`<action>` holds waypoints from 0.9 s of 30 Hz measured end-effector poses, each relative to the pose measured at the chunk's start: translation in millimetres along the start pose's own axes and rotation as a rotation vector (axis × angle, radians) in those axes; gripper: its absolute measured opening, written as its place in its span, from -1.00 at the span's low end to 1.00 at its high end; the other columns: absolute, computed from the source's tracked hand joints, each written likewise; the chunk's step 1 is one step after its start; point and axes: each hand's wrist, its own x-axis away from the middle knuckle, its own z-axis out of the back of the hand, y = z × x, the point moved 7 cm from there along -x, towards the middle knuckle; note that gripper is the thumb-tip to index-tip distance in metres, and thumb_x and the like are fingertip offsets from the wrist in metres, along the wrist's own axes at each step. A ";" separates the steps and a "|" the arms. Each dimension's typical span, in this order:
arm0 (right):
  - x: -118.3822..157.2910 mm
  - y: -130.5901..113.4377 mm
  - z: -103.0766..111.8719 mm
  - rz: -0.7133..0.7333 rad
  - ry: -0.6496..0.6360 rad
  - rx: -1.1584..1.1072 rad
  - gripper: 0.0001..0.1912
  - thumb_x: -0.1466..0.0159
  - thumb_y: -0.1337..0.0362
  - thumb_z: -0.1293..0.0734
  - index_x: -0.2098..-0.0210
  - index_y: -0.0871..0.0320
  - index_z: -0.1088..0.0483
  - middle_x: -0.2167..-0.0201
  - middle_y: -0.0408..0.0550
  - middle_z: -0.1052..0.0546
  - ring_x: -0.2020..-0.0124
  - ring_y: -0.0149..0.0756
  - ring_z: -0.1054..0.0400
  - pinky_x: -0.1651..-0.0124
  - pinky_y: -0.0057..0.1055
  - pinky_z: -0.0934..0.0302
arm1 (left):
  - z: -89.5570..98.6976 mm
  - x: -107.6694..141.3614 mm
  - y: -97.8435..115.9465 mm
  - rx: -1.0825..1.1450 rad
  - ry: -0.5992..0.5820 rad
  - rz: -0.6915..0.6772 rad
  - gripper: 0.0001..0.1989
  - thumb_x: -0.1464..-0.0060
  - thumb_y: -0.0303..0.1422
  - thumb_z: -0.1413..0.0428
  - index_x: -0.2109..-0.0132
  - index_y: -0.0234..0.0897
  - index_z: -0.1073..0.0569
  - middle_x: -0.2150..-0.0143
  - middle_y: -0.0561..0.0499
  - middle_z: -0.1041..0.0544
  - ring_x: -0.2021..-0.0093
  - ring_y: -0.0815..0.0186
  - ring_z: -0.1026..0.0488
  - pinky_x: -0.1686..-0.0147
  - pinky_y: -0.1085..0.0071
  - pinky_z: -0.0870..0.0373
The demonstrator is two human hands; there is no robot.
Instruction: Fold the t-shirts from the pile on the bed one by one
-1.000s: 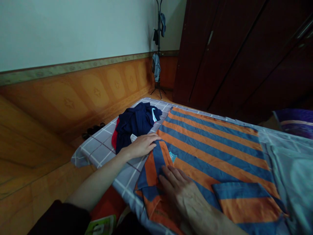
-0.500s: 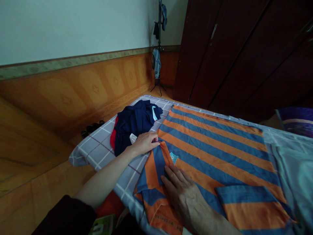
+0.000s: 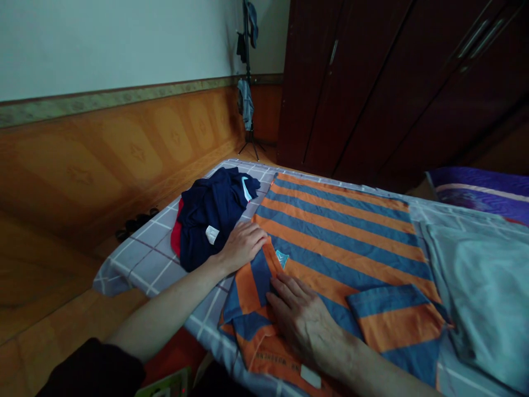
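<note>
An orange and blue striped shirt (image 3: 347, 231) lies spread over the bed, its sleeves folded inward. My left hand (image 3: 244, 245) is closed at the end of the near left sleeve, its curled fingers gripping the fabric. My right hand (image 3: 301, 314) rests flat on the same sleeve fold, fingers stretched out, near a small teal patch (image 3: 282, 258). The other folded sleeve (image 3: 399, 320) lies to the right of my right wrist. Part of the lettered shirt section beneath my right hand is hidden.
A crumpled navy garment (image 3: 217, 212) with red lies left of the shirt. Pale grey-green cloth (image 3: 483, 292) lies at right, purple bedding (image 3: 483, 190) behind it. The checked bedsheet (image 3: 152, 262) hangs over the near edge. A coat stand (image 3: 248, 105) and dark wardrobe (image 3: 351, 99) stand beyond.
The view has turned slightly right, so everything appears farther left. My left hand's fingers lie a little lower over the sleeve edge; my right hand stays flat on the shirt.
</note>
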 end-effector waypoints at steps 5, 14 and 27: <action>-1.2 -1.9 3.0 0.000 0.064 0.015 -0.73 -0.23 0.43 -0.21 0.09 0.24 -0.38 -0.01 0.11 -0.43 -0.06 -0.11 -0.25 -0.12 -0.18 -0.14 | 0.0 -0.9 4.9 -0.078 0.020 -0.033 -0.81 -0.25 -0.42 0.05 0.28 -0.30 -0.43 0.31 -0.01 -0.46 0.22 0.27 -0.38 0.17 0.31 -0.25; -4.1 -2.0 7.1 0.019 0.009 0.070 -0.89 -0.21 0.46 -0.22 0.41 0.18 -0.32 0.40 -0.04 -0.39 0.33 -0.25 -0.22 0.15 -0.27 -0.18 | -21.3 6.6 19.1 -0.009 -0.274 -0.173 -0.50 -0.26 -0.08 0.14 -0.20 -0.28 -0.26 -0.25 -0.12 -0.27 -0.28 0.17 -0.12 -0.22 0.19 0.01; 43.3 7.1 70.2 -0.170 -0.129 -0.122 -0.75 -0.34 0.37 -0.10 0.31 0.13 -0.39 0.33 -0.03 -0.44 0.32 -0.29 -0.31 0.30 -0.36 -0.23 | 34.1 49.6 77.7 0.280 -0.368 -0.361 -0.70 -0.14 -0.15 -0.10 0.12 -0.29 -0.44 0.06 -0.11 -0.46 -0.02 0.19 -0.36 -0.07 0.21 -0.27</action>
